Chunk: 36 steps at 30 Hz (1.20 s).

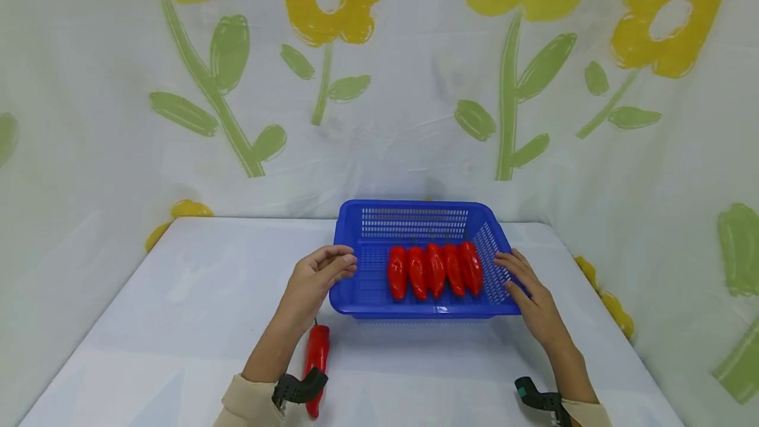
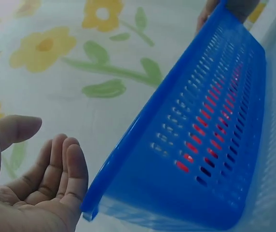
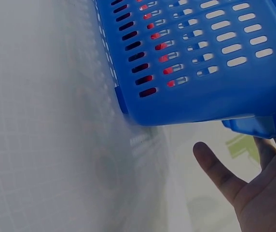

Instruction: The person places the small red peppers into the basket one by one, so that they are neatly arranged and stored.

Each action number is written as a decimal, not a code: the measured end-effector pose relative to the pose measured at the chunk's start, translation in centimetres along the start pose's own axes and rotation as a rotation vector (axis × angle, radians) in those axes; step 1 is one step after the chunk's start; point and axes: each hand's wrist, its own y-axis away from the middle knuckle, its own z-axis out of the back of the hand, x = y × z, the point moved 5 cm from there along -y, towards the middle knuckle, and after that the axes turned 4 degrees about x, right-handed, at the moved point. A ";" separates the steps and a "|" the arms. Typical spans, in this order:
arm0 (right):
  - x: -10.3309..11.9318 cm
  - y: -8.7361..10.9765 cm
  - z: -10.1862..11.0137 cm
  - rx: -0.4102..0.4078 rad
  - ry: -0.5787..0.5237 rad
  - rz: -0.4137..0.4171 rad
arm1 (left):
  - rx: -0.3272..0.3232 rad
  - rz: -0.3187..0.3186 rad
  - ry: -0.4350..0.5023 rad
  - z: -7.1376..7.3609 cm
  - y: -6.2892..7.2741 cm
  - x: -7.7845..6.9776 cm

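A blue plastic basket (image 1: 427,308) with slotted walls stands on the white table, and several red chili peppers (image 1: 435,271) lie side by side inside it. My left hand (image 1: 323,272) is at the basket's left rim, fingers loosely bent and nothing between them. In the left wrist view, the back of that hand's fingers (image 2: 75,169) is right by the rim, with the thumb apart. My right hand (image 1: 534,298) is at the right rim, its fingers reaching over the edge. The right wrist view shows its thumb (image 3: 215,166) spread away from the basket wall.
Another red chili pepper (image 1: 317,358) lies on the table (image 1: 196,321), partly behind my left wrist. Straps with black devices (image 1: 299,387) are on both wrists. A white cloth (image 1: 409,104) printed with yellow flowers hangs behind the table and at its sides.
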 end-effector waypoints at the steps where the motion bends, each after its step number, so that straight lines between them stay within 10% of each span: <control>1: 0.0 0.0 0.1 -0.002 -0.002 0.001 | -0.016 -0.006 0.001 0.2 0.3 0.1; 18: 0.3 0.0 -0.1 0.001 -0.005 0.010 | -0.219 0.016 -0.201 3.6 2.7 2.0; 36: 0.2 0.2 0.1 -0.007 -0.013 0.013 | -0.236 0.169 -0.401 6.0 5.0 4.7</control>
